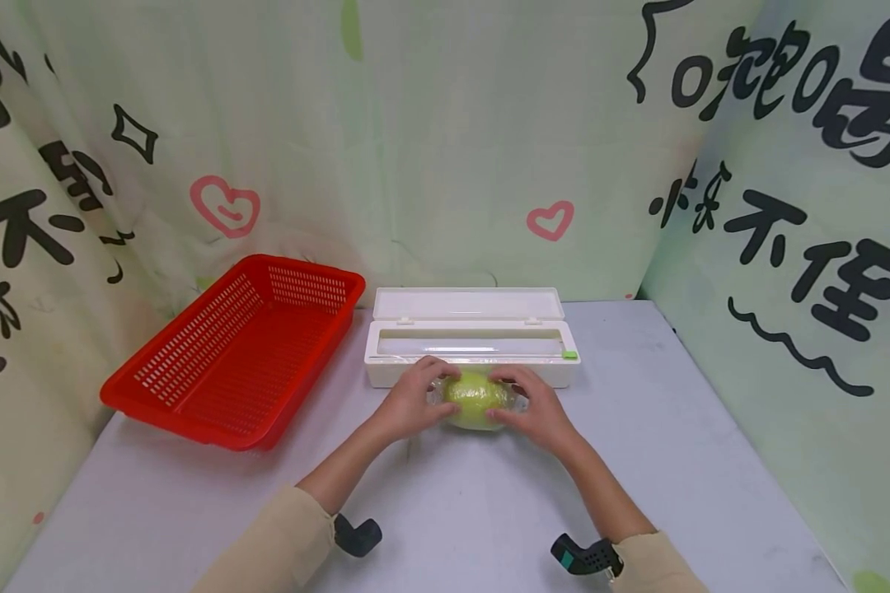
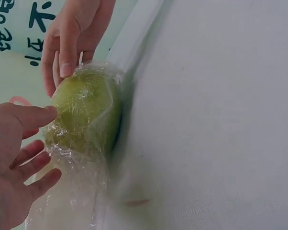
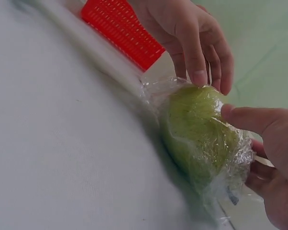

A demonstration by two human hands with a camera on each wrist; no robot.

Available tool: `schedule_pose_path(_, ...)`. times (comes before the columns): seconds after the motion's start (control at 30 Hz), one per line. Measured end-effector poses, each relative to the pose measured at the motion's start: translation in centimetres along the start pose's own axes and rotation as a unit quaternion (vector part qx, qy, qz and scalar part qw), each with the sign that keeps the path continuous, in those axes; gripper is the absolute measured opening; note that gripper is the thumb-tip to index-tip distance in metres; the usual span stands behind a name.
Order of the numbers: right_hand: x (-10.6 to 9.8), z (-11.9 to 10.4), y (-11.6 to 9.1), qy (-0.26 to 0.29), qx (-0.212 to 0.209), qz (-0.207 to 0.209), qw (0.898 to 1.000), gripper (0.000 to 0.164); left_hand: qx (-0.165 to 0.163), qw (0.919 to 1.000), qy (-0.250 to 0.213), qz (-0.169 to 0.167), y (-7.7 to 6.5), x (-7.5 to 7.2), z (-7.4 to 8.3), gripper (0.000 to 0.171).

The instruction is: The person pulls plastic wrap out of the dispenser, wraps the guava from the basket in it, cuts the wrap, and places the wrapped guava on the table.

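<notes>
A yellow-green fruit (image 1: 476,400), wrapped in clear cling film (image 2: 70,191), sits on the table just in front of a white cling film dispenser (image 1: 470,375). My left hand (image 1: 409,403) holds the fruit from its left side, thumb at the front and fingers toward the top. From the other side my right hand (image 1: 540,414) grips it the same way. In the right wrist view, loose crinkled film (image 3: 239,165) bunches at the fruit's end beside the right hand's fingers. Film also trails off by the left hand in the left wrist view.
The dispenser's lid (image 1: 467,304) stands raised at the back, and a green slider (image 1: 569,355) sits at its right end. To the left lies a red perforated basket (image 1: 326,366). Printed curtains (image 1: 430,165) close off the table (image 1: 467,511) behind and at the sides.
</notes>
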State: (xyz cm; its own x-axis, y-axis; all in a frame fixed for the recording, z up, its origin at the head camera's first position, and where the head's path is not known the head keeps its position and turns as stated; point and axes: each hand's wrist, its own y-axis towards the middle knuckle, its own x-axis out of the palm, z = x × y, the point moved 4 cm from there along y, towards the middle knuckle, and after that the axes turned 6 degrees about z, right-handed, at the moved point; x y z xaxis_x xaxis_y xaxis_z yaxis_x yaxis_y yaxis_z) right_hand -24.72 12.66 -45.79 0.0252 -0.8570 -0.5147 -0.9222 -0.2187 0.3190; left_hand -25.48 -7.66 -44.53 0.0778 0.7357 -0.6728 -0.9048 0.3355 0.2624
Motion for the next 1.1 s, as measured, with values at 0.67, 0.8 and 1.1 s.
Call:
schedule_pose_path(0.67,-4.0,0.8,-0.3,-0.026,0.055,0.087,0.994,0.041,-0.012,0.9949,0.026,0.097,0.0,-4.5,-1.5,0.037)
schedule_pose_path(0.8,-4.6,0.9,-0.4,-0.032,0.06,0.101,0.992,0.039,-0.026,0.994,0.035,0.1,-0.2,-5.2,-1.8,0.036)
schedule_pose_path(1.1,-5.9,1.4,-0.7,-0.064,0.05,0.142,0.987,0.036,-0.054,0.9923,0.046,0.101,-0.2,-6.2,-2.5,0.039)
